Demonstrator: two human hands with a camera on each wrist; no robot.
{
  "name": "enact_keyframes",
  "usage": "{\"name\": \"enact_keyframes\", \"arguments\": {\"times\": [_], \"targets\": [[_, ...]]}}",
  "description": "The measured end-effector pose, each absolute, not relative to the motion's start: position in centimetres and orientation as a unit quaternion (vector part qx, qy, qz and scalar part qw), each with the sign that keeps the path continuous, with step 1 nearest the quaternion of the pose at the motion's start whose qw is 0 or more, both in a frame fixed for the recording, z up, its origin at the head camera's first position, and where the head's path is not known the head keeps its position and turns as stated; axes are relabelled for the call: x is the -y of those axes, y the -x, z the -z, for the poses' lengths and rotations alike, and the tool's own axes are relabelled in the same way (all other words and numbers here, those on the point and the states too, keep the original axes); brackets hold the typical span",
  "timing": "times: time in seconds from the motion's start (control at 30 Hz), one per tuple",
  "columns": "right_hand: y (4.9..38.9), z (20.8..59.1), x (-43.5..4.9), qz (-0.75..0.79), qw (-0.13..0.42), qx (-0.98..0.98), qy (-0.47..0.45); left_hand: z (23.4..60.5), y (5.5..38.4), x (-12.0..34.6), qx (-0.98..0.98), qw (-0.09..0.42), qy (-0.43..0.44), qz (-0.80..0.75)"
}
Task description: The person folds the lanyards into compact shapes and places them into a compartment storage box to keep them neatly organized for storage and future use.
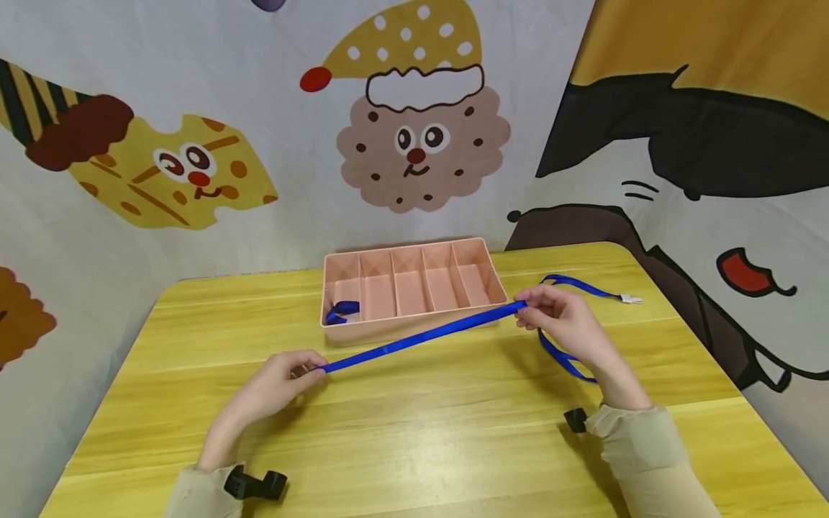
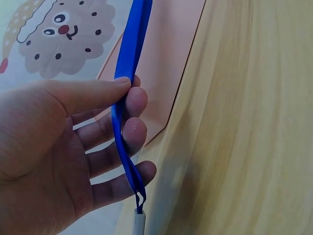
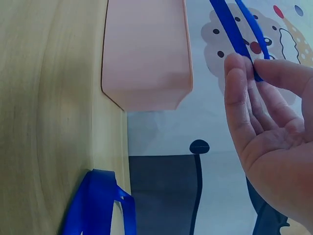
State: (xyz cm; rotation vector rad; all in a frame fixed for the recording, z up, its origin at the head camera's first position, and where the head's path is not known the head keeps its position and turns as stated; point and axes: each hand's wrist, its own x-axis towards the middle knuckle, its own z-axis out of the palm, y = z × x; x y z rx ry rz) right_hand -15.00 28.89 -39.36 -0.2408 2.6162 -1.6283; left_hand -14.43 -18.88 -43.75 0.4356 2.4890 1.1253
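Note:
A blue lanyard [image 1: 421,337] is stretched between both hands, slanting up to the right in front of the pink tray. My left hand [image 1: 278,381] pinches its lower end between thumb and fingers. In the left wrist view, the lanyard's strap [image 2: 128,63] runs past the fingers down to a whitish end piece [image 2: 139,223]. My right hand [image 1: 566,324] grips the other end, where the strap folds into a loop [image 3: 257,71] between thumb and fingertips. Behind the lanyard stands the pink tray [image 1: 388,327], divided into several compartments, with a folded blue lanyard [image 1: 343,311] in the leftmost one.
Another blue lanyard [image 1: 576,283] with a white clip [image 1: 630,298] lies on the wooden table [image 1: 414,446] at the right, partly hidden behind the right hand. A cartoon-printed cloth [image 1: 298,144] hangs behind the table's far edge. Black wrist-worn devices [image 1: 259,485] sit at both sleeves.

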Motion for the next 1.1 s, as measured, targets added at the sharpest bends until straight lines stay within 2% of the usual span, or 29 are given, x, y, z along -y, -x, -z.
{"name": "enact_keyframes", "arguments": {"times": [0.37,0.63,0.77,1.1], "targets": [[14.6,39.1,-28.9,0.557,0.043,-0.827,0.059,44.1,14.4,18.7,-0.877,0.187,-0.207,-0.391],[14.7,39.2,-28.6,0.551,0.059,-0.832,0.031,44.1,14.3,18.6,-0.883,0.180,-0.191,-0.389],[14.6,39.0,-28.4,0.524,0.023,-0.851,0.026,44.2,14.3,18.3,-0.894,0.167,-0.197,-0.367],[13.8,37.9,-27.5,0.406,-0.116,-0.904,0.070,44.7,14.1,16.4,-0.922,0.136,-0.208,-0.298]]}}
